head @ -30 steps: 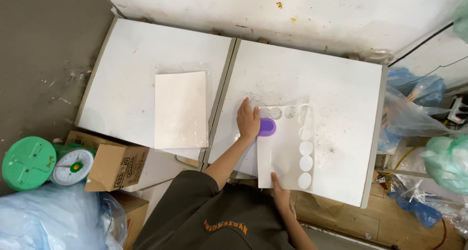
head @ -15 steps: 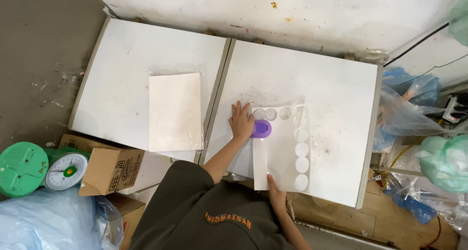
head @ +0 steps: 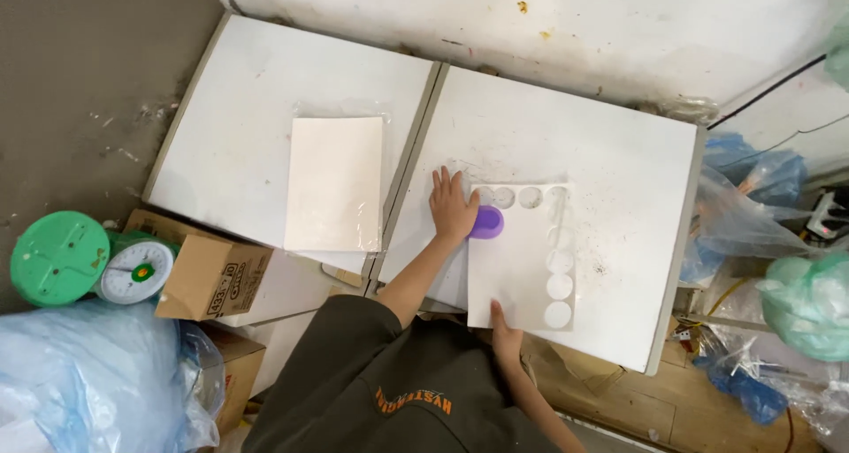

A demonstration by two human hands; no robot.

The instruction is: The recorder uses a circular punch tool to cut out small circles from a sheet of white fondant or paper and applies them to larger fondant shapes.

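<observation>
My left hand [head: 453,207] lies flat on the right white tabletop [head: 619,152], fingers spread. Its thumb side touches a purple round piece [head: 486,222]. That piece sits at the upper left corner of a white sheet [head: 513,267], which has round white discs along its top and right edges. My right hand [head: 504,334] grips the sheet's lower edge near the table's front. A dark sleeve covers my left upper arm.
A stack of white paper in a clear bag [head: 334,183] lies on the left tabletop [head: 239,108]. On the floor at left stand a cardboard box [head: 212,278], a small dial scale [head: 133,272] and a green round lid [head: 57,257]. Plastic bags [head: 800,303] crowd the right side.
The view has drifted slightly. Both hands, the purple piece and the sheet keep their places.
</observation>
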